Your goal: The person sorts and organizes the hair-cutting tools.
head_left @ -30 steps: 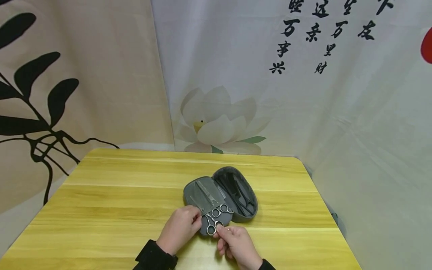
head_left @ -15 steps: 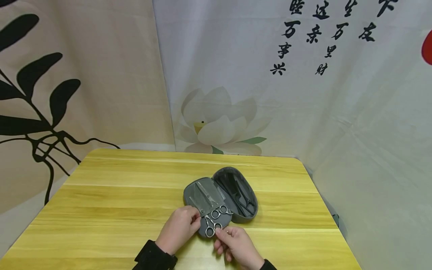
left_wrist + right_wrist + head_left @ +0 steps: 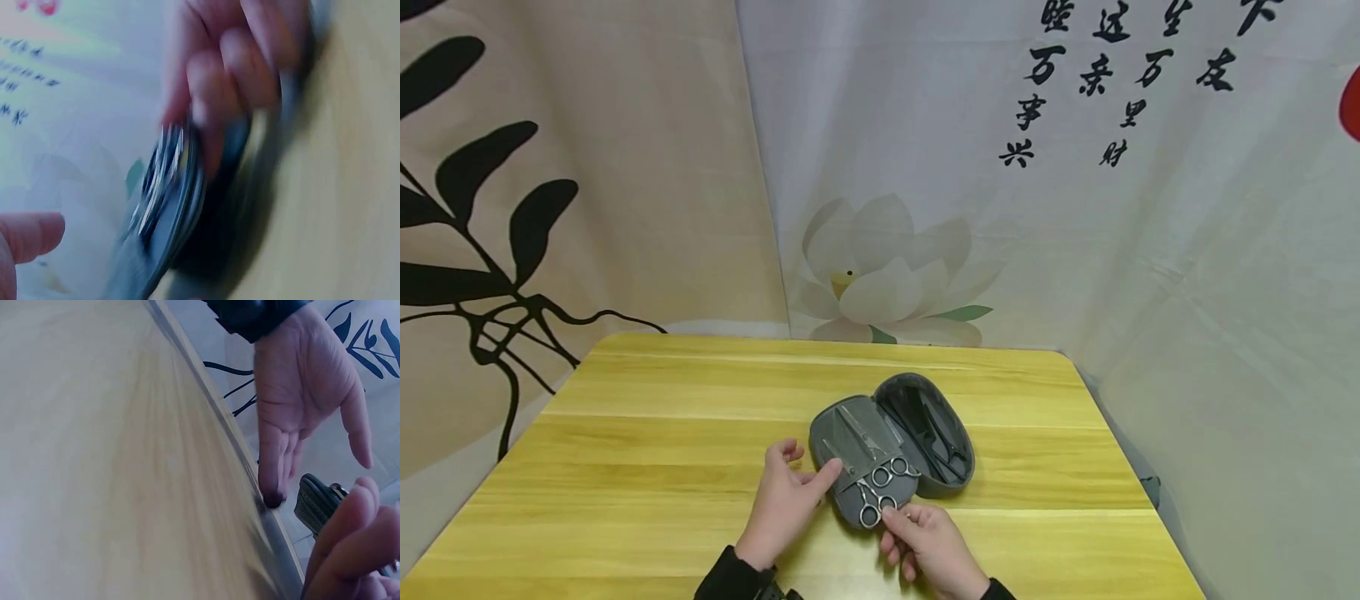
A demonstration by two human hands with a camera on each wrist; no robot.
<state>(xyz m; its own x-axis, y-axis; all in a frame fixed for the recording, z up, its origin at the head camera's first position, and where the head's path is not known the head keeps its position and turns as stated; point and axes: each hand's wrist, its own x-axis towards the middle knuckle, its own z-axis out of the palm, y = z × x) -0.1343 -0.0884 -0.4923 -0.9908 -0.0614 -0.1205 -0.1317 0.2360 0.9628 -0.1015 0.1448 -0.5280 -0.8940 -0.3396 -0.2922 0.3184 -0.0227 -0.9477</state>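
A grey hard-shell hairdressing case (image 3: 852, 440) lies unfolded on the table. Under the clear pocket (image 3: 857, 442) of its left half sit silver scissors (image 3: 871, 503), their finger rings poking out toward me. My right hand (image 3: 936, 546) pinches the near edge of that half, its thumb by a scissor ring. In the left wrist view, blurred, the right fingers (image 3: 234, 69) lie behind the flap. Beside the case's left edge is my left hand (image 3: 790, 500), fingers spread and thumb close to the edge; the right wrist view shows this hand (image 3: 306, 387) with straight fingers.
The case's deeper right half (image 3: 966, 467) holds black tools (image 3: 925, 425), seemingly a comb and clips. It rests on a yellow wood-grain table (image 3: 662, 450). Behind stands a cloth backdrop (image 3: 925, 125) with a printed flower and writing.
My left hand has let go of the case's left edge and spread its fingers, shifting slightly left. The right hand stays at the near edge; the case has barely moved.
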